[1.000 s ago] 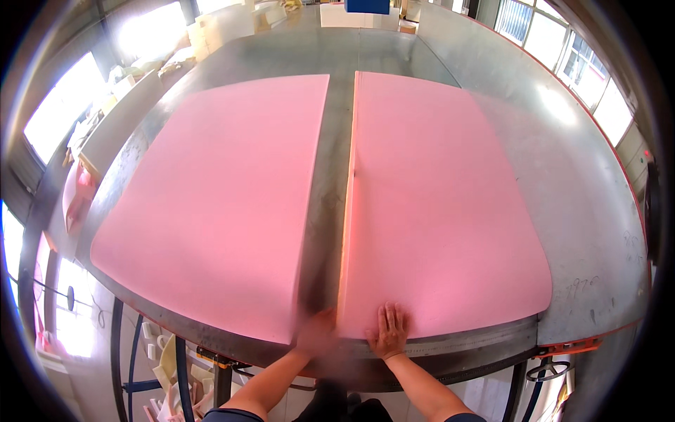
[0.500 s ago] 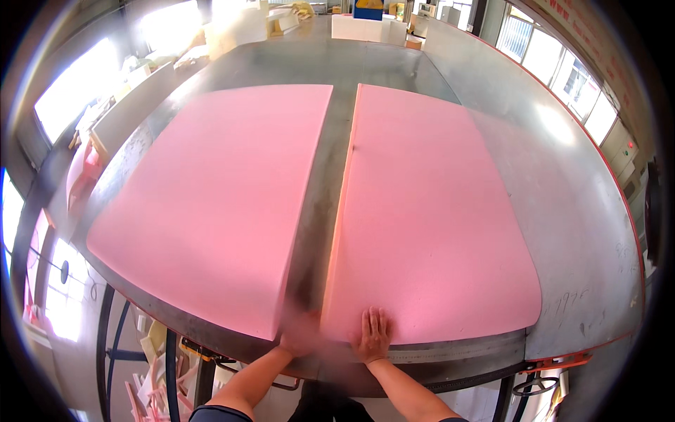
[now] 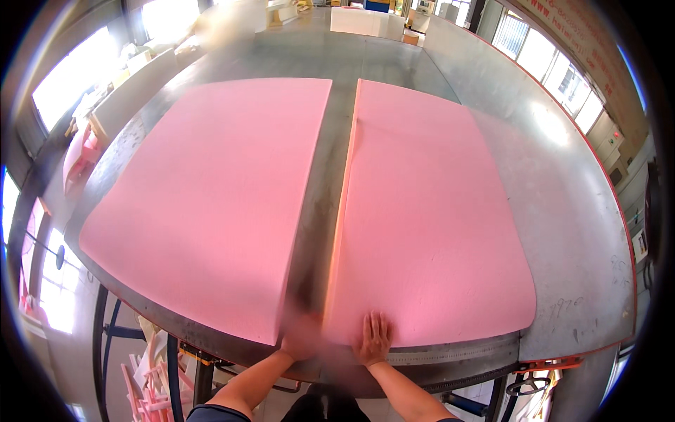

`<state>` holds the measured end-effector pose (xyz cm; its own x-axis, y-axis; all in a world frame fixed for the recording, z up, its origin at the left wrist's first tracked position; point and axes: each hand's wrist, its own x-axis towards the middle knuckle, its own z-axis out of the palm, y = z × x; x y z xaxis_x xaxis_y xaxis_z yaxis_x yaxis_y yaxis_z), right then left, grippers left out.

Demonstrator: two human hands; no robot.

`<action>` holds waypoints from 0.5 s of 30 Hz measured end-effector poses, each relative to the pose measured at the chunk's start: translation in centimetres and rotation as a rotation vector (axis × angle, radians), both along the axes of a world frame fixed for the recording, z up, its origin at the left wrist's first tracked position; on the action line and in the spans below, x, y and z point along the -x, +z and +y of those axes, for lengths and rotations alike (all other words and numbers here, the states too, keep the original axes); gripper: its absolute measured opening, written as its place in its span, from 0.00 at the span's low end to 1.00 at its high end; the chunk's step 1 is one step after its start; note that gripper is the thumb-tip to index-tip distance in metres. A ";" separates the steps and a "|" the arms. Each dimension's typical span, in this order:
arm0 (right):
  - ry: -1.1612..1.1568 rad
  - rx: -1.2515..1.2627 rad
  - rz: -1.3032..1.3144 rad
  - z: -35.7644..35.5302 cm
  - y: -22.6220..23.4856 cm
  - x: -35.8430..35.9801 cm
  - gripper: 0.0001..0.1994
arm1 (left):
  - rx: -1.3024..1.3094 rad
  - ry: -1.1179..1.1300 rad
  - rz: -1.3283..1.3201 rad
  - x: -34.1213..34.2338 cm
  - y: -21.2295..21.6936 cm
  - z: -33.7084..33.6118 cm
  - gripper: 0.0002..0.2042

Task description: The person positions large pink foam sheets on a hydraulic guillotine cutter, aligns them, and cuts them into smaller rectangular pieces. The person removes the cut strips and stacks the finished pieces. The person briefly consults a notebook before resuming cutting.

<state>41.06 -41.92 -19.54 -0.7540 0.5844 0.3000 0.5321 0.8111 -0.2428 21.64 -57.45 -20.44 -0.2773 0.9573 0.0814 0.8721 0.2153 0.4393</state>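
Two large pink foam sheets lie side by side on a grey metal table (image 3: 450,65), a narrow strip of bare metal running between them. My right hand (image 3: 373,339) rests flat on the near left corner of the right foam sheet (image 3: 429,211), its fingers pointing forward. Close to the near end of the gap is my left hand (image 3: 301,343), beside the near right corner of the left foam sheet (image 3: 204,211). A hazy smear covers the left hand's fingers, so their pose is hidden. The right sheet's inner edge looks yellowish.
A raised metal panel with a red edge (image 3: 589,137) borders the table on the right. Pink and white foam scraps (image 3: 155,383) lie below the near left side. A black handwheel (image 3: 529,385) sits under the near right edge. White blocks (image 3: 367,22) stand beyond the far end.
The view has tilted slightly, shifting the scene a little in the picture. Both hands keep nearly the same places at the near ends of the sheets.
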 end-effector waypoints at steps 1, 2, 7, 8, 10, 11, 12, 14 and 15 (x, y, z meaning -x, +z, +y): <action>-0.003 -0.009 0.009 0.0 0.3 0.2 0.35 | -0.055 -0.010 0.010 0.3 0.0 0.0 0.26; -0.003 -0.018 0.017 0.1 0.7 0.5 0.35 | -0.110 -0.017 0.021 0.5 0.1 0.1 0.26; -0.006 0.006 0.037 0.7 1.3 0.4 0.35 | -0.218 -0.025 -0.027 0.2 0.6 0.7 0.24; -0.002 0.017 0.038 0.8 1.3 0.3 0.35 | -0.254 -0.024 -0.046 0.0 0.8 0.6 0.24; 0.000 0.033 0.026 0.5 0.8 -0.1 0.35 | -0.233 -0.009 -0.049 -0.4 1.3 0.1 0.24; -0.002 0.040 0.020 0.3 0.6 -0.2 0.35 | -0.223 -0.005 -0.050 -0.6 1.2 0.0 0.24; -0.004 0.041 0.009 0.2 0.5 -0.5 0.35 | -0.160 0.002 -0.065 -0.6 1.0 0.0 0.24; 0.001 0.047 -0.014 0.1 0.6 -0.5 0.34 | -0.032 0.024 -0.094 -0.5 0.5 0.1 0.24; 0.003 0.035 -0.014 0.1 0.7 -0.5 0.35 | -0.036 0.021 -0.077 -0.5 0.3 0.0 0.24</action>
<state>41.59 -41.82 -18.87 -0.7600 0.5918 0.2685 0.5331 0.8040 -0.2634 22.14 -57.45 -20.11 -0.3037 0.9482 0.0936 0.8311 0.2156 0.5126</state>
